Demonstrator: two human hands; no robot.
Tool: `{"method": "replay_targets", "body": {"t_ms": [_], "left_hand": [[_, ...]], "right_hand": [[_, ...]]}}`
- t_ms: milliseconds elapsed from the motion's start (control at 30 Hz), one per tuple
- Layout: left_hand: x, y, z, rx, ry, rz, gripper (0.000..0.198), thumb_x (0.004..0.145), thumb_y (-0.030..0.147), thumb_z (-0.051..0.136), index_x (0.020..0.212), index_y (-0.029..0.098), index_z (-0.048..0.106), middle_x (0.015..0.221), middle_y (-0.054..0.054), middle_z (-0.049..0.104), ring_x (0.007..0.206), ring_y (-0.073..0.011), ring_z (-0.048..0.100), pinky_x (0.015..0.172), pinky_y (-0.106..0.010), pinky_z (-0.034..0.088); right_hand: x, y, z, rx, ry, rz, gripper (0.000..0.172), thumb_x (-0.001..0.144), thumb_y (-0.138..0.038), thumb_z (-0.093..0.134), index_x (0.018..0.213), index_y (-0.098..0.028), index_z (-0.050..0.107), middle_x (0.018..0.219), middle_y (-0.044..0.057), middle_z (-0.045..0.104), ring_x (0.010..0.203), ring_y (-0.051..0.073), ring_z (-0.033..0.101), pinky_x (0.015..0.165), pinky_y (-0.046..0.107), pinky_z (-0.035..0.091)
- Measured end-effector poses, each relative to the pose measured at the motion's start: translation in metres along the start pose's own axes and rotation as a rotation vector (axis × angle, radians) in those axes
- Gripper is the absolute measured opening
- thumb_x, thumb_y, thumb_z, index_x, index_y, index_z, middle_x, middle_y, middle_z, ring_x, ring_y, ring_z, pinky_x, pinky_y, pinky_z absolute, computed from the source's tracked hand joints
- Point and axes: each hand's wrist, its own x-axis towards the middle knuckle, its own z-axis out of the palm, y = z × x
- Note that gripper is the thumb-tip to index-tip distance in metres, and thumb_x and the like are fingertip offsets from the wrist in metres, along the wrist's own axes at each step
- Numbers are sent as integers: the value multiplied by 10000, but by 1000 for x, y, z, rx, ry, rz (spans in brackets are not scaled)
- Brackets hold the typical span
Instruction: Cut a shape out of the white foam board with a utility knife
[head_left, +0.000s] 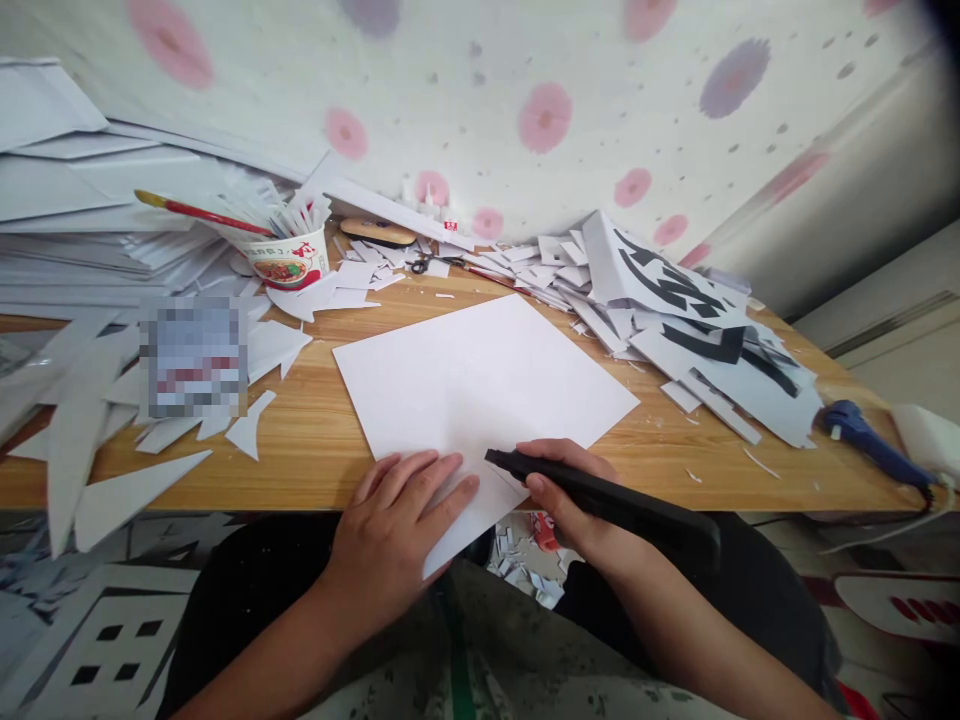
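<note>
On smooth white card (484,380) lies a splayed left hand (405,510), right hand (587,530) clamping a long black tool (637,508).

From the wearer's head, one camera is looking forward and down over the near edge of the worktop (652,465), sitting close above it and taking in the wall (450,110) beyond the far edge.

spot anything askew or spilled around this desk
Yes: the white sheet lies askew, its near corner jutting past the wooden table, and loose paper scraps show below, perhaps fallen. A pixelated patch at left hides whatever lies there.
</note>
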Motion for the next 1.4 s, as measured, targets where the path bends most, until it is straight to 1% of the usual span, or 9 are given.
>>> {"method": "replay_targets", "body": {"t_ms": [100,233,367,533,633,767,967,1133,1400], "left_hand": [[-1,0,3,-21,18,-14,457,851,451,584,1274,281,586,1312,-73,596,1170,-304,507,999,-468,338],[-3,0,6,-46,34,-33,435,865,413,566,1283,294,576,1328,-62,586,1188,-302,499,1019,-480,321],[-3,-1,5,-40,16,-26,411,876,302,546,1285,290,573,1343,-50,578,1225,-293,488,1040,-476,308],[-2,-4,3,-1,4,15,447,902,110,409,1279,285,576,1356,-29,567,1279,-275,467,1058,-472,296],[-2,-5,2,17,21,27,428,920,106,397,1262,283,587,1349,-20,573,1268,-261,487,1052,-450,319],[-2,-5,3,26,24,18,420,927,111,394,1255,284,591,1350,-11,570,1257,-258,502,1042,-439,326],[-2,-3,3,35,16,2,438,895,119,423,1267,283,585,1357,-8,562,1255,-262,506,1046,-429,312],[-2,-3,2,35,3,3,423,899,135,423,1263,272,589,1356,-6,563,1257,-268,505,1045,-427,306],[-2,-6,2,80,-4,46,443,894,90,375,1238,248,606,1341,-22,578,1254,-277,507,1027,-445,315]], "right_hand": [[3,1,-1,-53,-43,-41,191,844,-289,608,1016,-230,667,897,29,733,781,163,686,712,274,552],[5,0,-2,-38,-85,-37,197,847,-278,599,1026,-221,658,893,32,731,755,155,680,683,265,550],[7,-4,-2,-43,-99,-49,181,846,-251,592,1011,-213,656,864,28,728,719,143,677,663,251,548],[11,-3,-5,-44,-155,-64,194,840,-232,601,1025,-213,658,859,29,724,709,139,673,652,244,540],[16,0,-11,-42,-224,-64,200,842,-230,611,1034,-207,663,883,40,726,730,141,674,651,238,534],[22,0,-16,-51,-313,-138,224,846,-197,604,1064,-196,652,919,41,723,763,130,673,681,221,523],[18,2,-19,-75,-297,-236,231,835,-163,604,1061,-184,642,861,35,717,696,116,660,638,212,508],[6,8,-28,-77,-285,-216,226,828,-155,610,1048,-193,644,841,32,721,672,119,658,603,213,500],[-16,13,-48,-44,-243,-175,205,823,-197,615,1014,-243,672,871,62,732,746,207,692,636,317,537]]}}
